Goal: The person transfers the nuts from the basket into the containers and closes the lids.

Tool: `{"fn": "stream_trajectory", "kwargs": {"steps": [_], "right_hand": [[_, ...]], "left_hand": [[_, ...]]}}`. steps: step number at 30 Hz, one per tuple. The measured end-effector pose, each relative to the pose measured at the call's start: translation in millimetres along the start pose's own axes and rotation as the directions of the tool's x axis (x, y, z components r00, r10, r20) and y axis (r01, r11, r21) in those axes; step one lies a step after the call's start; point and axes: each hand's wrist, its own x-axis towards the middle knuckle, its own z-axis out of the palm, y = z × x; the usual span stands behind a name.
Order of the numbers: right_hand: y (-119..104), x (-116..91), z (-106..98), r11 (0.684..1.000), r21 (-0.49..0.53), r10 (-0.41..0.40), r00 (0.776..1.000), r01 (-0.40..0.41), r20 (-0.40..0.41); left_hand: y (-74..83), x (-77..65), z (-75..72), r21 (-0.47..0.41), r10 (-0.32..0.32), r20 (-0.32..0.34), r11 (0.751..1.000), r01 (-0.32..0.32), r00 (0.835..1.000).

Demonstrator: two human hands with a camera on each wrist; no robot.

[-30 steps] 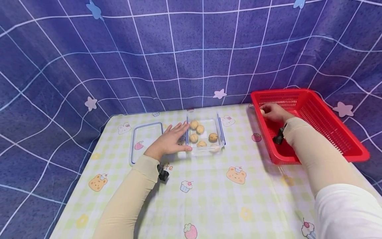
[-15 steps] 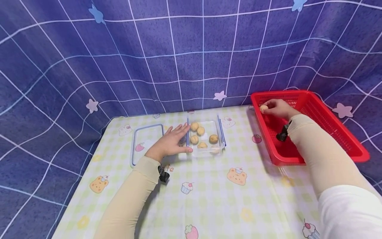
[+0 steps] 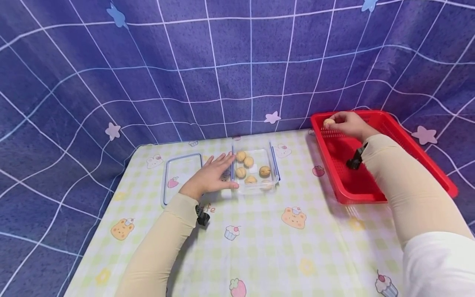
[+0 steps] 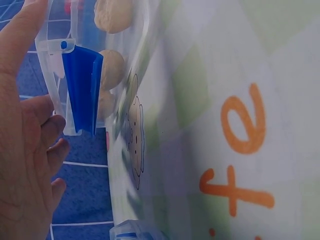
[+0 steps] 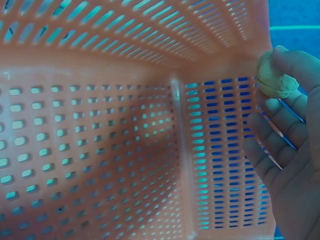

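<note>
My right hand [image 3: 349,125] pinches a walnut [image 3: 328,122] between thumb and fingers, above the back left corner of the red plastic basket [image 3: 335,181]. In the right wrist view the walnut [image 5: 275,77] shows at the fingertips, beside the slotted basket wall [image 5: 225,150]. My left hand [image 3: 212,175] lies with spread, straight fingers along the left side of a clear plastic box [image 3: 256,187], fingertips and thumb at its rim. Several walnuts [image 3: 248,161] lie in the box. Its blue side flap [image 4: 84,90] hangs down in the left wrist view.
A clear lid [image 3: 183,173] with a blue seal lies on the table left of the box, partly behind my left hand. The checked tablecloth [image 3: 267,247] reaches up to a blue gridded curtain [image 3: 237,74] behind. Bare basket floor [image 3: 350,165] shows below my right hand.
My right hand has risen from low inside the basket to about its back rim, bringing the walnut up with it. The left hand keeps its place at the box.
</note>
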Motion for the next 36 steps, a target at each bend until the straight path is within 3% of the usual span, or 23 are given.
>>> {"fn": "stream_trajectory", "kwargs": {"steps": [16, 36], "right_hand": [[-42.4, -3.4, -2.4, 1.0, 0.02, -0.012, 1.0, 0.012, -0.006], [-75.0, 11.0, 27.1, 0.992, 0.098, -0.074, 0.997, 0.076, -0.027]], "left_hand": [[4.7, 0.0, -5.0, 0.02, -0.012, 0.024, 1.0, 0.011, 1.0], [5.7, -0.1, -6.9, 0.02, -0.016, 0.028, 1.0, 0.016, 0.999]]}}
